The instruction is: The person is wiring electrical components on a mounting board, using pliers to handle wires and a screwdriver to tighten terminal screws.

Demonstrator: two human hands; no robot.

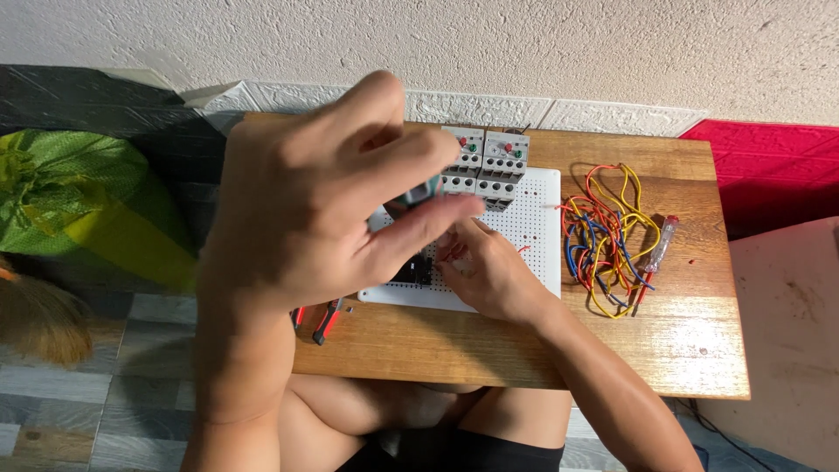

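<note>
Left hand (306, 210) raised mid-frame, fingers pinching teal screwdriver (419, 190); right hand (485, 271) below, fingers curled onto white perforated board (537, 236).

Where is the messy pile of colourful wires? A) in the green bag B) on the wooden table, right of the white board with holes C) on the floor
B: the tangled wires lie on the wooden table, right of the white perforated board.

Teal-handled tool (418, 194) raised over white perforated board (533, 236), partly hidden.
</note>
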